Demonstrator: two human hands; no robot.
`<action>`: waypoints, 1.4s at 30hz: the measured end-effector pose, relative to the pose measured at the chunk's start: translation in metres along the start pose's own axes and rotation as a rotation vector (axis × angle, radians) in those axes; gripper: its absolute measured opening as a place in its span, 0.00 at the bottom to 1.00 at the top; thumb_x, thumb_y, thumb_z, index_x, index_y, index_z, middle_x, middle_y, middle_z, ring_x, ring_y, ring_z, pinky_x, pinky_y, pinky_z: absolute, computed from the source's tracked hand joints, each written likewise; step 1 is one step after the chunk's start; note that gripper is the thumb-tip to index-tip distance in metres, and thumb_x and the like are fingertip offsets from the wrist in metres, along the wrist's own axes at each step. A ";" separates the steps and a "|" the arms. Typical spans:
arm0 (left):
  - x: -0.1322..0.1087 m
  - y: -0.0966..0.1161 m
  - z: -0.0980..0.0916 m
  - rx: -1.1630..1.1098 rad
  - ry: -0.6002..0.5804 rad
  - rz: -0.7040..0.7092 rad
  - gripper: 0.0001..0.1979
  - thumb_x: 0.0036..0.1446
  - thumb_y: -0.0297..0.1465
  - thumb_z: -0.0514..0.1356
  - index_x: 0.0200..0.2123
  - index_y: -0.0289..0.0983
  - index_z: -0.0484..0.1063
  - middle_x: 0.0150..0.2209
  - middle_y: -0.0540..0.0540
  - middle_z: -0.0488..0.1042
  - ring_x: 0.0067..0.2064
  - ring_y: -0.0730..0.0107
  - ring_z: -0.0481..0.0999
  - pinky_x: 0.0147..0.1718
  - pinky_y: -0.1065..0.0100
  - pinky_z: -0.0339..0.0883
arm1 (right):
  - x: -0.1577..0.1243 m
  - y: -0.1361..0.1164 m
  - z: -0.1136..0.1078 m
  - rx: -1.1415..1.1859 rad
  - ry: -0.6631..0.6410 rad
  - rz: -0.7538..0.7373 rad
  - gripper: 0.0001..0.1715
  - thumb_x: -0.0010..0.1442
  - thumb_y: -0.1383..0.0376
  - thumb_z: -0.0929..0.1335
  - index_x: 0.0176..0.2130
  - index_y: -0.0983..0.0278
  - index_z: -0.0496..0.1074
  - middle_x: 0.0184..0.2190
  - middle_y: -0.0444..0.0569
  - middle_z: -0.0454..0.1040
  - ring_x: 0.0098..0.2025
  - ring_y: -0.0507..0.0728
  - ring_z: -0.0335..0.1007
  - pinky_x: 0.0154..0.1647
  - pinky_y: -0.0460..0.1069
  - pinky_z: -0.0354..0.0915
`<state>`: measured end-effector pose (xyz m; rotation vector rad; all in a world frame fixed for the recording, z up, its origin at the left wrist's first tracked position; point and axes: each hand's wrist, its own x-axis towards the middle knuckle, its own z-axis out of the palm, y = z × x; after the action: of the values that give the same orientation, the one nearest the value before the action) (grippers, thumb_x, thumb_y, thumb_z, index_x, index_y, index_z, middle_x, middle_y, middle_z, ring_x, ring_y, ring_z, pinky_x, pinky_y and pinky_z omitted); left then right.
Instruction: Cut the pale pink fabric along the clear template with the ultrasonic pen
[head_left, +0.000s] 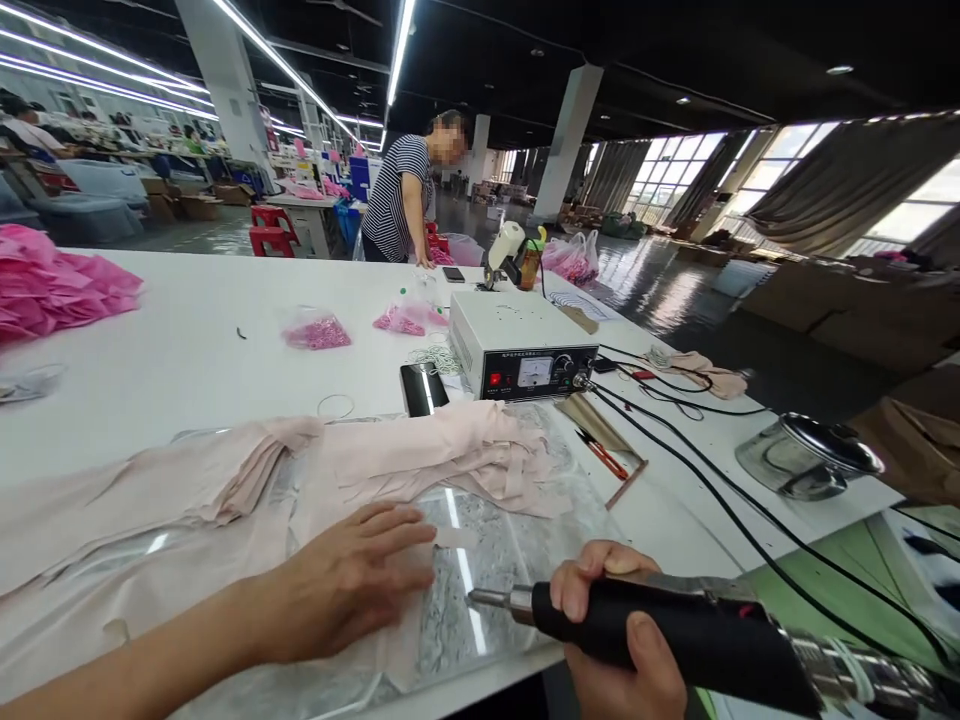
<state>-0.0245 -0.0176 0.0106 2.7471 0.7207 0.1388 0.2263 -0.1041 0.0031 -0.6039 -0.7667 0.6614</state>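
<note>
Bench (180, 360) is bearing cloth (397, 450); right hand (637, 675) is gripping tool (690, 625); beside it, uncurled left hand (345, 580) should be pressing lightly.

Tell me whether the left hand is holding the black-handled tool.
No, the right hand grips the black-handled tool, while the left hand is spread over the pale pink fabric.

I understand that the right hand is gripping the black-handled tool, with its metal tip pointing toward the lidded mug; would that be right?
Not quite: in the head view, the metal tip points toward the left hand, away from the lidded mug. The right hand is indeed gripping the black-handled tool.
</note>
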 end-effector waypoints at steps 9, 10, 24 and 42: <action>0.030 -0.007 0.020 0.016 0.089 0.270 0.20 0.69 0.28 0.59 0.62 0.45 0.67 0.67 0.41 0.64 0.68 0.50 0.62 0.66 0.42 0.53 | 0.000 0.001 -0.008 0.051 0.094 0.023 0.11 0.57 0.58 0.69 0.35 0.62 0.77 0.28 0.44 0.70 0.19 0.49 0.67 0.20 0.46 0.65; 0.032 -0.007 0.020 -0.031 0.076 0.281 0.19 0.68 0.28 0.59 0.61 0.46 0.69 0.66 0.42 0.65 0.68 0.51 0.63 0.66 0.43 0.53 | 0.000 0.001 -0.009 0.058 0.099 0.024 0.11 0.57 0.58 0.69 0.36 0.62 0.77 0.29 0.45 0.71 0.19 0.49 0.67 0.20 0.46 0.66; 0.050 -0.019 0.021 -0.293 0.061 0.309 0.09 0.68 0.28 0.58 0.35 0.40 0.75 0.58 0.40 0.72 0.62 0.56 0.68 0.57 0.59 0.67 | -0.018 -0.005 -0.002 0.075 0.084 0.076 0.11 0.59 0.57 0.69 0.39 0.60 0.76 0.31 0.43 0.71 0.19 0.47 0.66 0.21 0.45 0.67; 0.049 0.004 -0.005 -0.128 0.023 0.674 0.19 0.75 0.24 0.42 0.49 0.37 0.73 0.41 0.44 0.79 0.48 0.62 0.75 0.58 0.58 0.61 | -0.026 -0.009 0.007 -0.023 0.029 0.087 0.11 0.61 0.56 0.68 0.40 0.58 0.73 0.31 0.43 0.70 0.19 0.48 0.65 0.22 0.47 0.68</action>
<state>0.0193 0.0041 0.0175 2.7467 -0.2288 0.3417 0.2096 -0.1269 0.0019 -0.6692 -0.7248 0.7236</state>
